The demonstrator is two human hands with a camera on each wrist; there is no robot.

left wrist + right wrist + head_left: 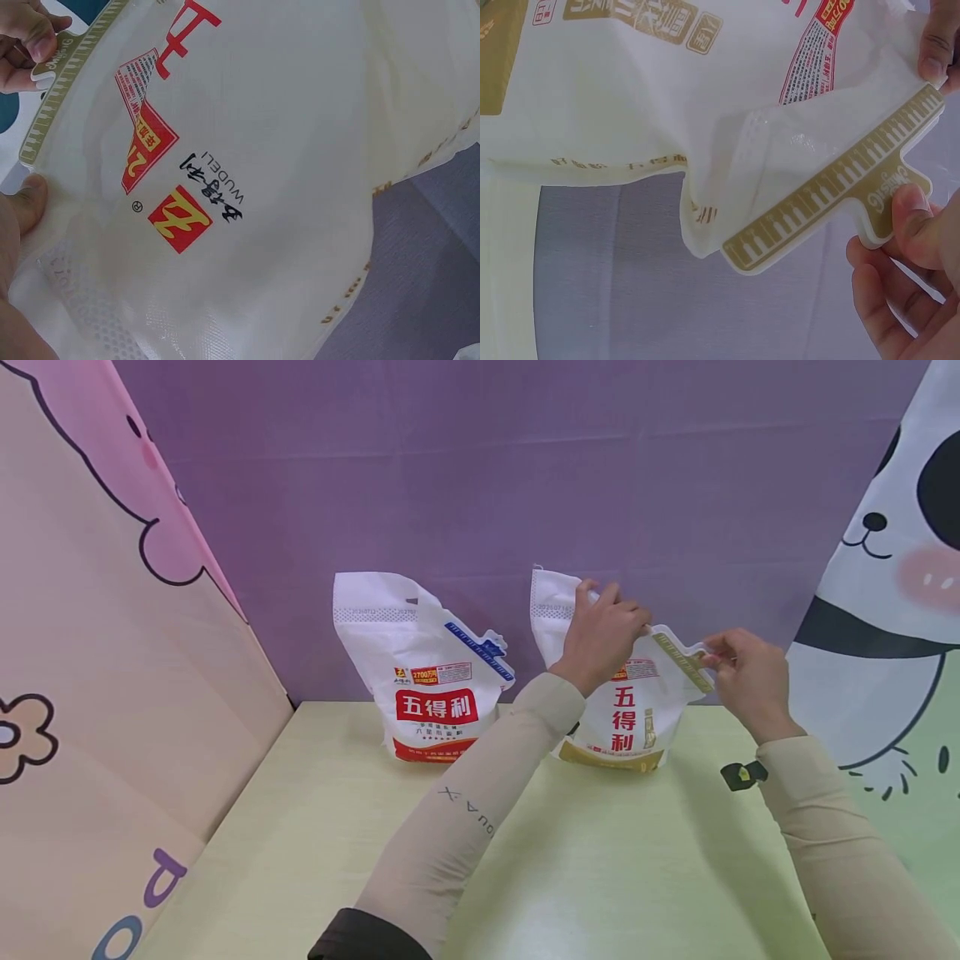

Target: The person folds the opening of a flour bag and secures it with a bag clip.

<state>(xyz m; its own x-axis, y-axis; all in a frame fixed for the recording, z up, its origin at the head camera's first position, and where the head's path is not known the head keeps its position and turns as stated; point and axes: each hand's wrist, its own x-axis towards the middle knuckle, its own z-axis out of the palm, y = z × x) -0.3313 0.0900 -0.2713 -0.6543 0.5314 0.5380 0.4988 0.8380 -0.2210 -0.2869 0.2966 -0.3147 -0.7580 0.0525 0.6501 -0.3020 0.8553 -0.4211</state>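
A white flour bag (585, 747) with red lettering and a gold lower band stands on the table, its top folded over slantwise. Across that fold lies a gold sealing clip (832, 187) with a piano-key pattern. My right hand (753, 681) pinches the clip's handle between thumb and fingers. On the bag's upper edge, beside the clip's other end, my left hand (603, 639) grips the plastic; its thumb (28, 202) presses the front in the left wrist view. To the left stands a second white flour bag (375, 652), closed with a blue clip (480, 652).
The pale table (300, 843) runs back to a purple cloth backdrop (450, 468). Cartoon-printed panels flank it, one on the left (112, 635) and one with a panda on the right (847, 685). Both bags stand near the table's back edge.
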